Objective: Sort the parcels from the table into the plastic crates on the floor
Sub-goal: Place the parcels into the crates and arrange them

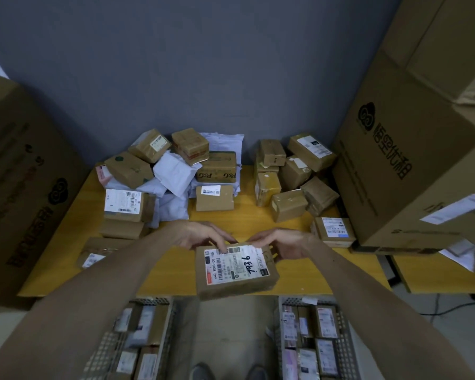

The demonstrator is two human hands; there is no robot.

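A large carton (412, 149) is stood at the right edge of the yellow desk (170, 267), and a second carton (19, 187) at the left edge. On the floor below the near edge, a left crate (154, 300) and a right crate (294, 300) are seen, both filled with labelled packets. Brown boxes and white mailers (173, 171) are heaped along the far edge. A labelled parcel (235, 270) is held over the middle of the near edge, gripped at its far end by the left hand (200, 234) and the right hand (283, 242).
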